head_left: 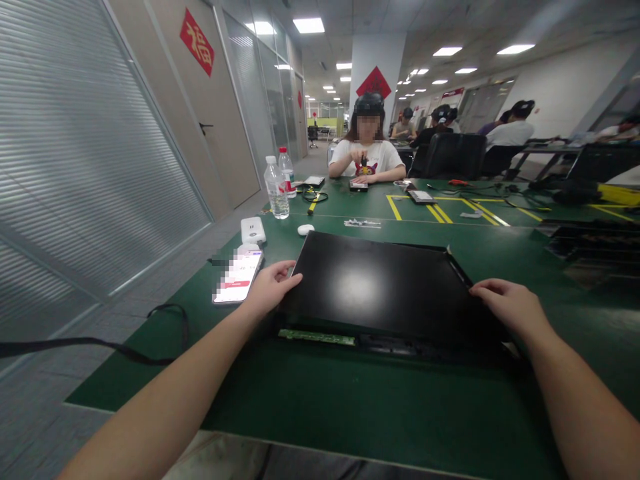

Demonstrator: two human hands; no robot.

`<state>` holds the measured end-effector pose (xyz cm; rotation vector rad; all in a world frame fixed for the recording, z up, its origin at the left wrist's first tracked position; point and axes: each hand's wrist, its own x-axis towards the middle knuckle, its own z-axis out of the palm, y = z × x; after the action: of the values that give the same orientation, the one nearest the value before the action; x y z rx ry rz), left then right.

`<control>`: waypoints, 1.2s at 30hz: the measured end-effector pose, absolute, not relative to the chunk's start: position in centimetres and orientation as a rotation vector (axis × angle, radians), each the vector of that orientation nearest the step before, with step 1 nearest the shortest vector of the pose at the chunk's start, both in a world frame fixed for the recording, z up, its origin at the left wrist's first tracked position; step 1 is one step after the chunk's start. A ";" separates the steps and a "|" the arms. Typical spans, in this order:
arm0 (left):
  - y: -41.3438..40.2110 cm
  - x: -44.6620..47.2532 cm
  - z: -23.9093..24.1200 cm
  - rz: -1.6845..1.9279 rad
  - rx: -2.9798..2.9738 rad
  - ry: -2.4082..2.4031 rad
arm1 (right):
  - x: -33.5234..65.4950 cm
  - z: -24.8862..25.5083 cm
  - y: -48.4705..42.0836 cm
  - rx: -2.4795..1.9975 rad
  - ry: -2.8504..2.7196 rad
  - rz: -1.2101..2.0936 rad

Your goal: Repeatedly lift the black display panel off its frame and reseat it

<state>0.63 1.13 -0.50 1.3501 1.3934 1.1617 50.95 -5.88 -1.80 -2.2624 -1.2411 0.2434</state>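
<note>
A large black flat panel (380, 283) lies on the green table (350, 400) in front of me, with a thin green circuit strip (316, 337) showing along its near edge. My left hand (273, 287) grips the panel's left edge, fingers curled around it. On the right edge my right hand (510, 307) rests with its fingers closed over the side of the panel. The near edge of the panel looks slightly raised above a dark base underneath.
A lit phone (237, 277) lies just left of my left hand, beside a white box (253, 230) and a small white case (305, 229). Two water bottles (277, 188) stand further back. A person (367, 150) works across the table. A black cable (125, 347) hangs off the left.
</note>
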 end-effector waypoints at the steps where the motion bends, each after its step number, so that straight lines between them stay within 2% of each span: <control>1: 1.0 0.7 -0.3 1.201 1.282 1.342 | 51.1 -1.9 -5.8 -2.249 -1.252 0.234; 6: 0.4 1.5 0.8 1.213 1.001 1.097 | 51.6 -2.4 -5.8 -2.239 -1.262 0.258; 11: 0.3 1.9 1.1 1.124 0.895 1.144 | 51.7 -2.5 -5.8 -2.241 -1.243 0.265; 36: 0.9 1.4 0.0 1.100 0.976 1.146 | 51.4 -2.3 -6.0 -2.217 -1.223 0.296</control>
<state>1.40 0.86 0.01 0.9758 1.1455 1.1000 51.39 -5.98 -2.27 -2.2171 -1.2227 0.2960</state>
